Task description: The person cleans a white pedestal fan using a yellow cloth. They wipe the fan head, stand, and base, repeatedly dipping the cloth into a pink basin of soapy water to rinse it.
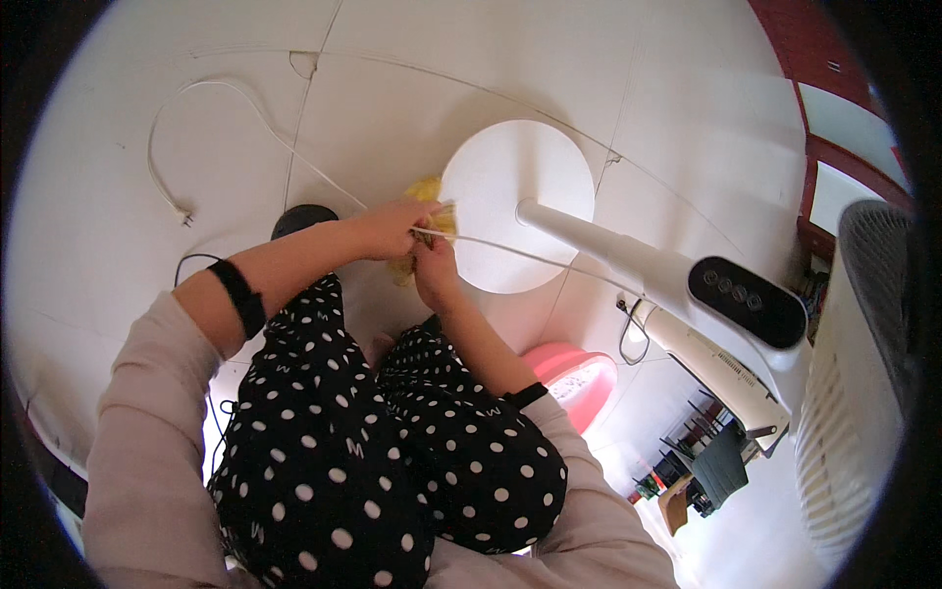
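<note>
A white power cord (515,252) runs from the upright of a white pedestal fan to my hands, then on across the floor to its plug (185,216). My left hand (390,227) grips the cord beside a yellow cloth (424,190). Just below it, my right hand (439,274) is closed on part of the cloth, close against the cord; the fingertips are partly hidden. Both hands are beside the fan's round white base (508,177). From the base the pole (589,235) leads to a black control panel (747,300) and the fan head (831,412) at the right.
A pink basin (548,361) with a whitish, speckled inside stands beyond my right forearm. Behind the pole lies a long cream appliance (710,368) with a dark cable. Dark red furniture (809,44) lines the upper right. My shoe (303,219) rests on the pale tiled floor (412,125).
</note>
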The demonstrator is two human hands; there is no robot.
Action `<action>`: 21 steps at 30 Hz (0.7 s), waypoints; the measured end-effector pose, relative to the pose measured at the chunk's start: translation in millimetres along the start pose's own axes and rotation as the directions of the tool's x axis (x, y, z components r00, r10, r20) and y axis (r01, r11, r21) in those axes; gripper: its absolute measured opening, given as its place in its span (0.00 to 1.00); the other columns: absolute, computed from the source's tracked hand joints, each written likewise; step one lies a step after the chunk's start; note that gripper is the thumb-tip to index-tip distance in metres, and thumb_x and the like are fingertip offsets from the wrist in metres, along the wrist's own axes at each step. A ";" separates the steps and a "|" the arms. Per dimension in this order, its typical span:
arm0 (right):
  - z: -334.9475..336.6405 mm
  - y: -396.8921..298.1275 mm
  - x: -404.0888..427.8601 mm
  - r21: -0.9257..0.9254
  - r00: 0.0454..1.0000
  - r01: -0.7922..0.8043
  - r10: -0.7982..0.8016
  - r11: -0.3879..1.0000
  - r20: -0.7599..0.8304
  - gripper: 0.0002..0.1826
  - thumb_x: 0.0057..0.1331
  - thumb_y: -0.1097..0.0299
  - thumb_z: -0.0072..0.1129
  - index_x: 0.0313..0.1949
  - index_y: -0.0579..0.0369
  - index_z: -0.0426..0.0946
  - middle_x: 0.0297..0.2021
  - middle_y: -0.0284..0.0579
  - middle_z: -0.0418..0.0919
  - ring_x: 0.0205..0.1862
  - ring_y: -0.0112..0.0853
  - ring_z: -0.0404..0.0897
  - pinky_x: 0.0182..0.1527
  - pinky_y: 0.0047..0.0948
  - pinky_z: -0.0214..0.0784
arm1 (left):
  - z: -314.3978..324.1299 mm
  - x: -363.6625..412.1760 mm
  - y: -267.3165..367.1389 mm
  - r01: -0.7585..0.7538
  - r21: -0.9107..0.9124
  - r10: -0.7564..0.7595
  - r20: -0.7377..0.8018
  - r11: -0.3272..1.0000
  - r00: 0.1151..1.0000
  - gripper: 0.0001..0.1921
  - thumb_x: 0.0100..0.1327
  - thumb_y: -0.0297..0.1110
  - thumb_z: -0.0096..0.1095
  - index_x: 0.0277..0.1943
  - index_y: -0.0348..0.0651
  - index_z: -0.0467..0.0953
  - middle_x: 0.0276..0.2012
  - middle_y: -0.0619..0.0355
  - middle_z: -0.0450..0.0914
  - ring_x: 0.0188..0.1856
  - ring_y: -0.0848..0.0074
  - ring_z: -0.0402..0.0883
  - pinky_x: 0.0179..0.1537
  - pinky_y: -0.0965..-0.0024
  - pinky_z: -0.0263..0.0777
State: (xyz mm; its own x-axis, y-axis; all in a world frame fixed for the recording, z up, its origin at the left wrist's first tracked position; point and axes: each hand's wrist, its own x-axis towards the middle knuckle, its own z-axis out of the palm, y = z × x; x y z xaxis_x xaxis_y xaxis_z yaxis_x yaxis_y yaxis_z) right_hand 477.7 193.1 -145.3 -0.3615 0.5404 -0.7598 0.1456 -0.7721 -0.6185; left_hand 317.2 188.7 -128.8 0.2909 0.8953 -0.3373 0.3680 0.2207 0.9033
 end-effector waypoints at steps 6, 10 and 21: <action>-17.1 -68.2 -51.0 0.174 0.960 -0.239 0.206 0.955 0.188 0.21 0.64 0.80 0.46 0.58 0.70 0.66 0.51 0.56 0.76 0.50 0.44 0.80 0.54 0.42 0.74 | -72.2 -63.0 35.6 -0.050 0.019 0.053 -0.421 0.999 0.905 0.24 0.55 0.21 0.51 0.57 0.44 0.73 0.46 0.50 0.77 0.47 0.64 0.78 0.53 0.63 0.71; -80.9 -91.8 -118.6 0.107 0.978 -0.197 0.204 0.974 -0.054 0.22 0.64 0.75 0.45 0.58 0.67 0.67 0.48 0.59 0.77 0.47 0.46 0.80 0.50 0.43 0.76 | -114.5 -93.3 88.3 -0.044 -0.189 -0.044 -0.440 0.981 0.897 0.21 0.58 0.21 0.51 0.55 0.44 0.75 0.44 0.56 0.79 0.39 0.77 0.77 0.45 0.73 0.72; -90.7 -184.8 -355.4 0.474 0.905 0.362 -0.424 0.803 0.028 0.26 0.69 0.62 0.44 0.62 0.65 0.64 0.56 0.54 0.74 0.58 0.44 0.74 0.62 0.44 0.66 | -107.1 -143.2 292.7 -0.344 -0.161 0.306 -0.218 0.925 0.927 0.17 0.64 0.23 0.50 0.55 0.40 0.75 0.44 0.56 0.79 0.45 0.75 0.78 0.51 0.72 0.71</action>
State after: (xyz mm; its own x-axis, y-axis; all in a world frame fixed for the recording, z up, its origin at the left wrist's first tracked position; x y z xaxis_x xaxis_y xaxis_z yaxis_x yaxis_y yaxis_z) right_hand 662.8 174.1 220.9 -0.4146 0.8074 -0.4197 -0.4505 -0.5828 -0.6763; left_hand 288.6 166.5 212.4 0.1899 0.9816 0.0219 0.0985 -0.0412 0.9943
